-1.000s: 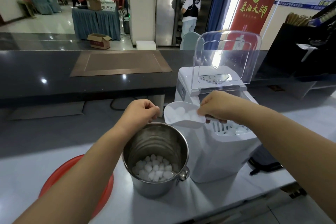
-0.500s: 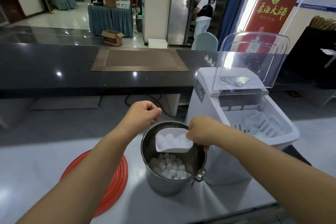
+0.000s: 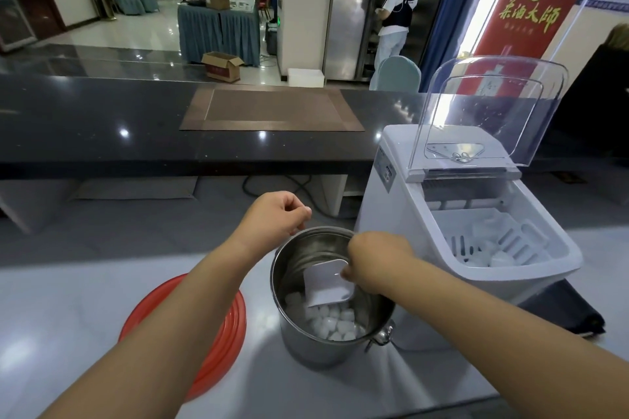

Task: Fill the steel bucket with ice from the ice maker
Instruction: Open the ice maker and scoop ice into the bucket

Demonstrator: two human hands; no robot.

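Steel bucket (image 3: 326, 343) sitting between red lid (image 3: 218, 333) and ice maker (image 3: 452, 241); right hand (image 3: 377, 262) fingers pinching scoop (image 3: 326, 286), hiding handle; left hand (image 3: 275, 214) fingers gripping rim.

A bucket (image 3: 335, 299) is standing on the near counter (image 3: 68, 309), with ice cubes (image 3: 332, 320) lying in its bottom. A scoop (image 3: 328, 284) is tipping down inside the bucket, just above the ice, and the right hand (image 3: 376, 262) is gripping it from the right over the rim. The left hand (image 3: 277, 213) is resting closed at the bucket's far left rim. A tray (image 3: 218, 333) is lying on the counter just left of the bucket. The ice maker (image 3: 452, 214) is sitting just right of the bucket, its lid (image 3: 490, 109) standing raised at the back and more ice lying in its basket (image 3: 493, 245). Behind all this, a higher counter (image 3: 102, 126) is running across, with a mat (image 3: 272, 109) lying on it.
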